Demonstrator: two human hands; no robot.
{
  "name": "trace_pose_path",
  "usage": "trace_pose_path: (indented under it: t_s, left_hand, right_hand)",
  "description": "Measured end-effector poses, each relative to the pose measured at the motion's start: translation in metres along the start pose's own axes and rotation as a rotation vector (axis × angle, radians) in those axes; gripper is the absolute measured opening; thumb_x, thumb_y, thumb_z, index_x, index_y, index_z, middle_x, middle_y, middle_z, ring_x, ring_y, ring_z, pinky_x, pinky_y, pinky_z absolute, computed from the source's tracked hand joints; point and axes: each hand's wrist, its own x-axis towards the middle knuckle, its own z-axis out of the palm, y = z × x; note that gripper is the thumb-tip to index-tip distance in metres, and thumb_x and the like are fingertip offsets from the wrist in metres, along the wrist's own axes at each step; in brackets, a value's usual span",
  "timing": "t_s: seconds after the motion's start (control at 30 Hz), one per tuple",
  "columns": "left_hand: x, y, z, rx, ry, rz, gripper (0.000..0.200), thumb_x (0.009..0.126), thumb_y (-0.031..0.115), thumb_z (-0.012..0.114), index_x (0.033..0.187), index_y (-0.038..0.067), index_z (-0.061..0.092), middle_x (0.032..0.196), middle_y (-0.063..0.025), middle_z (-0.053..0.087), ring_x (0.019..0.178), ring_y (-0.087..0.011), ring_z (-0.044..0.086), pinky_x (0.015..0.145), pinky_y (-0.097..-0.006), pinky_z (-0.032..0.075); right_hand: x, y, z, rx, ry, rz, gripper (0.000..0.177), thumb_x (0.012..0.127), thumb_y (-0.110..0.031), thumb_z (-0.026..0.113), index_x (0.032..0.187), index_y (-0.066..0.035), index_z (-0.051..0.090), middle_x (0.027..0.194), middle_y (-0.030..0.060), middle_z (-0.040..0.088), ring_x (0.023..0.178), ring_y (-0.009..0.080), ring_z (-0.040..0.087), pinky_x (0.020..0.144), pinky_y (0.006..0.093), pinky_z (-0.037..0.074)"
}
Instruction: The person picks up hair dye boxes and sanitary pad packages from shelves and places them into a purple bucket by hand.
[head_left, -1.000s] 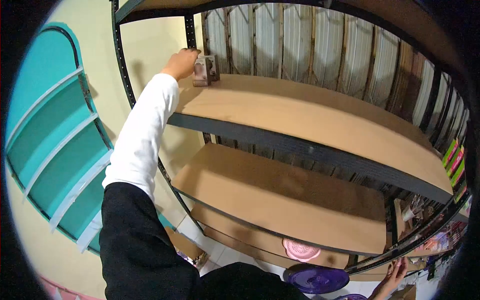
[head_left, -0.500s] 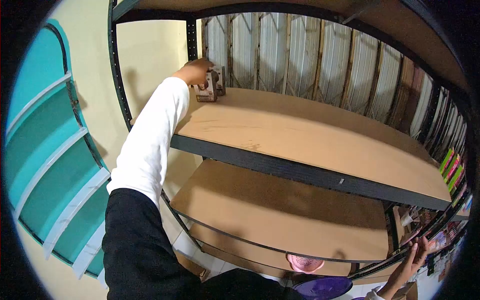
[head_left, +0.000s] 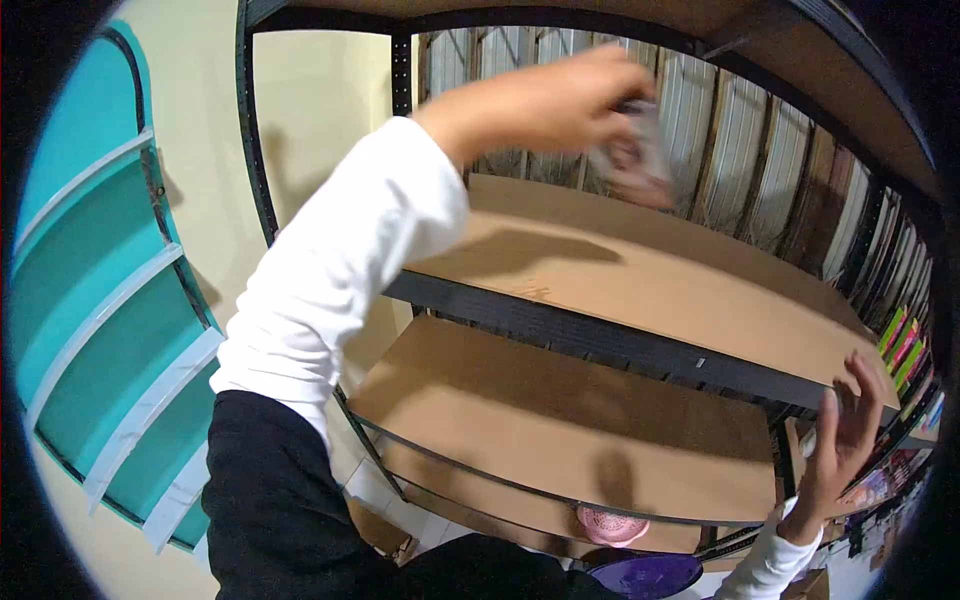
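My left hand (head_left: 585,100) is raised above the brown upper shelf board (head_left: 640,285), its fingers wrapped round a small printed box (head_left: 642,158). Motion smears the box, so I cannot read its print or tell whether a second box is behind it. The white sleeve and wrist cover the shelf's back left corner. At the far right, my right hand (head_left: 843,435) is up near the shelf's front corner with fingers apart and nothing in it.
Black metal uprights (head_left: 258,130) frame the shelving. Below lie another board (head_left: 560,420), a pink basket (head_left: 612,527) and a purple basin (head_left: 648,577). Colourful packages (head_left: 903,350) stand at the right. A teal panel with pale slats (head_left: 110,290) is on the left.
My left hand has lifted the small box off the back left of the shelf and carried it right and nearer. My right hand has risen.
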Motion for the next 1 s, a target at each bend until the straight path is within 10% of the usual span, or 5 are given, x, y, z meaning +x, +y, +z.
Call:
trace_pose_path:
  t_s: [0.23, 0.43, 0.77, 1.0]
  left_hand:
    - [0.043, 0.124, 0.046, -0.114, 0.275, 0.391, 0.030, 0.072, 0.013, 0.067, 0.097, 0.002, 0.054, 0.095, -0.0100, 0.053, 0.093, -0.0241, 0.053, 0.070, -0.0381, 0.045]
    - [0.039, 0.128, 0.063, -0.198, 0.378, 0.431, 0.040, 0.073, 0.028, 0.068, 0.102, 0.003, 0.057, 0.097, -0.0115, 0.057, 0.100, -0.0263, 0.053, 0.083, -0.0402, 0.041]
    - [-0.037, -0.165, 0.069, 0.532, -0.336, -0.545, 0.049, 0.076, 0.002, 0.055, 0.125, 0.005, 0.050, 0.123, -0.0182, 0.054, 0.116, -0.0337, 0.049, 0.097, -0.0400, 0.041]
    - [-0.117, -0.217, 0.072, 0.378, -0.478, -0.915, 0.061, 0.076, 0.002, 0.061, 0.133, 0.006, 0.040, 0.121, -0.0161, 0.056, 0.115, -0.0318, 0.052, 0.091, -0.0431, 0.045]
  right_hand:
    - [0.027, -0.015, 0.044, -0.081, -0.034, -0.051, 0.057, 0.081, -0.003, 0.060, 0.133, 0.001, 0.037, 0.132, 0.0150, 0.043, 0.122, 0.0233, 0.042, 0.101, 0.0337, 0.032]
    - [-0.002, 0.013, 0.024, -0.003, -0.118, 0.189, 0.057, 0.086, -0.004, 0.058, 0.135, 0.005, 0.031, 0.125, 0.0168, 0.048, 0.114, 0.0219, 0.047, 0.098, 0.0303, 0.033]
    - [-0.043, 0.049, -0.046, -0.051, 0.111, 0.211, 0.059, 0.087, 0.004, 0.046, 0.141, 0.001, 0.022, 0.134, 0.0192, 0.040, 0.121, 0.0274, 0.045, 0.101, 0.0369, 0.034]
    - [-0.051, 0.049, -0.072, -0.093, 0.186, 0.271, 0.057, 0.091, -0.007, 0.050, 0.141, 0.001, 0.023, 0.131, 0.0180, 0.043, 0.113, 0.0244, 0.049, 0.096, 0.0341, 0.038]
